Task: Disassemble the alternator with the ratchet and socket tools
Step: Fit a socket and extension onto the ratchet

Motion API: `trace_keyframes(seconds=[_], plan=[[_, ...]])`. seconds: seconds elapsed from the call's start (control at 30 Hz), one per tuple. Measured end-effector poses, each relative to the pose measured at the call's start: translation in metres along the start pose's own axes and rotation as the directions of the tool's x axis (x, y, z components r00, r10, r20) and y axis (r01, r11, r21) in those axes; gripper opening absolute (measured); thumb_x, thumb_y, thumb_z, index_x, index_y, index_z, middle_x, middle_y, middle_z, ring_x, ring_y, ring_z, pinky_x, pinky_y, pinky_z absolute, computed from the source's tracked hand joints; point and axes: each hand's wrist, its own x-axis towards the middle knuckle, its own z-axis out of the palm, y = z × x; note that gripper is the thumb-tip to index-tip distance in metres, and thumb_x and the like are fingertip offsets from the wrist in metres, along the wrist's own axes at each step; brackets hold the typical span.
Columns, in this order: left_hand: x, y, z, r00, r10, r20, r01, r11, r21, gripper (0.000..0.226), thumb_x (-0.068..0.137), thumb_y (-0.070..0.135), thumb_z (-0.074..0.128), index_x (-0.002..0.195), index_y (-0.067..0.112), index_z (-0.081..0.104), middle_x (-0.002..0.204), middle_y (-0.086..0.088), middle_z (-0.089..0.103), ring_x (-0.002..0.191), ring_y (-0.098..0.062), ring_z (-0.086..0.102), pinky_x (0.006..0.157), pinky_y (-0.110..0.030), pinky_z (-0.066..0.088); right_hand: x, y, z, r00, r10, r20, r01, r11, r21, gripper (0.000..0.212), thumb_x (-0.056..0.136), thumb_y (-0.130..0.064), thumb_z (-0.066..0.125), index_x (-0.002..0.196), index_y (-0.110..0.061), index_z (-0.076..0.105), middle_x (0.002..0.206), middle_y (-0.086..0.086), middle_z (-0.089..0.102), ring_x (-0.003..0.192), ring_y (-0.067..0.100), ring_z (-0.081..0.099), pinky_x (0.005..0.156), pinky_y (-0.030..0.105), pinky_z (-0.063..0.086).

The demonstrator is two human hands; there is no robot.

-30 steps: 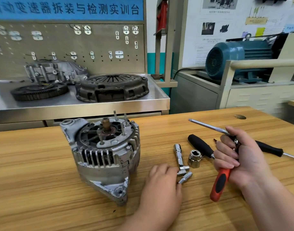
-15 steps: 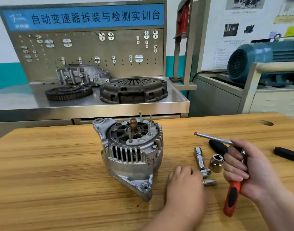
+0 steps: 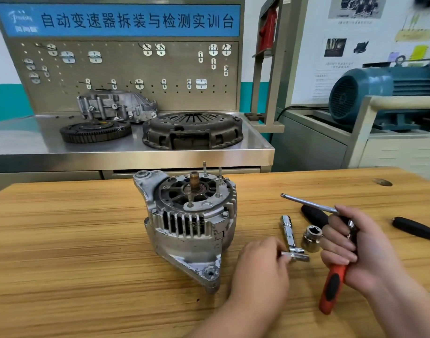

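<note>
The alternator [image 3: 188, 225] stood mid-table [image 3: 63, 240], nearer the far edge, shaft end up. The right hand [image 3: 355, 247] curled its fingers round the ratchet [image 3: 333, 286] (orange handle pointing toward the near edge). The left hand [image 3: 260, 272], fingers bent together, seemingly pinched a small socket [image 3: 296, 256] near the large socket [image 3: 312, 238].

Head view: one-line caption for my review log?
Right hand grips the ratchet while left hand pinches a small socket beside the alternator on the wooden table.
</note>
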Motion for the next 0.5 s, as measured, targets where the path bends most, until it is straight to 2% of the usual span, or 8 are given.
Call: trace_keyframes(seconds=[0.03,0.1,0.2,0.27,0.43,0.5], plan=[[-0.0008,0.0009,-0.0028,1.0,-0.007,-0.02,0.006,0.999,-0.039,0.005,0.095,0.032,0.052,0.097,0.035,0.055,0.093,0.021,0.057,0.094,-0.003,0.051,0.079,-0.017,0.039,-0.0008,-0.0014,0.0,1.0,0.002,0.017,-0.002,1.0,0.022,0.042,0.075,-0.033,0.057,0.043,-0.018,0.034,0.051,-0.004,0.004,0.04,0.009,0.002,0.029,0.018,0.012],[-0.0024,0.0029,-0.007,0.999,-0.024,-0.044,0.02,0.995,-0.096,0.011,0.092,0.034,0.057,0.085,0.04,0.05,0.081,0.025,0.055,0.084,0.004,0.055,0.067,-0.009,0.037,-0.0025,-0.0035,0.0012,0.998,0.005,0.07,-0.01,0.998,0.063,0.043,0.068,-0.03,0.067,0.043,-0.018,0.034,0.05,-0.004,0.005,0.039,0.008,0.003,0.028,0.017,0.013],[-0.0038,0.0048,-0.01,0.997,-0.038,-0.069,0.025,0.983,-0.181,0.018,0.089,0.034,0.063,0.077,0.042,0.05,0.078,0.026,0.06,0.078,0.01,0.058,0.064,-0.006,0.042,-0.0045,-0.0052,0.0027,0.988,0.017,0.154,-0.036,0.993,0.116,0.059,0.037,-0.024,0.093,0.045,-0.017,0.035,0.047,-0.005,0.007,0.036,0.008,0.005,0.028,0.015,0.016],[-0.0044,0.0054,-0.0105,0.995,-0.061,-0.085,0.037,0.965,-0.261,0.022,0.086,0.031,0.066,0.074,0.043,0.053,0.075,0.023,0.062,0.071,0.012,0.057,0.061,-0.006,0.041,-0.0044,-0.0058,0.002,0.984,0.019,0.178,-0.042,0.991,0.131,0.062,0.03,-0.024,0.095,0.045,-0.016,0.036,0.047,-0.005,0.008,0.036,0.009,0.006,0.028,0.014,0.017],[-0.0027,-0.0011,-0.0103,0.988,-0.123,-0.09,0.086,0.938,-0.337,0.018,0.083,0.024,0.069,0.077,0.037,0.059,0.08,0.02,0.066,0.083,0.013,0.056,0.067,-0.003,0.041,-0.002,-0.0075,-0.0006,0.981,0.047,0.19,-0.075,0.987,0.144,0.059,0.035,-0.023,0.094,0.046,-0.016,0.036,0.045,-0.005,0.01,0.035,0.008,0.007,0.027,0.015,0.018],[-0.0001,-0.0045,-0.0093,0.982,-0.176,-0.074,0.131,0.905,-0.405,0.017,0.083,0.02,0.071,0.077,0.031,0.06,0.078,0.016,0.069,0.076,0.008,0.06,0.063,-0.006,0.041,-0.0007,-0.0086,-0.002,0.987,0.051,0.153,-0.072,0.988,0.135,0.051,0.052,-0.024,0.086,0.045,-0.017,0.036,0.039,-0.006,0.015,0.035,0.008,0.007,0.027,0.015,0.018]])
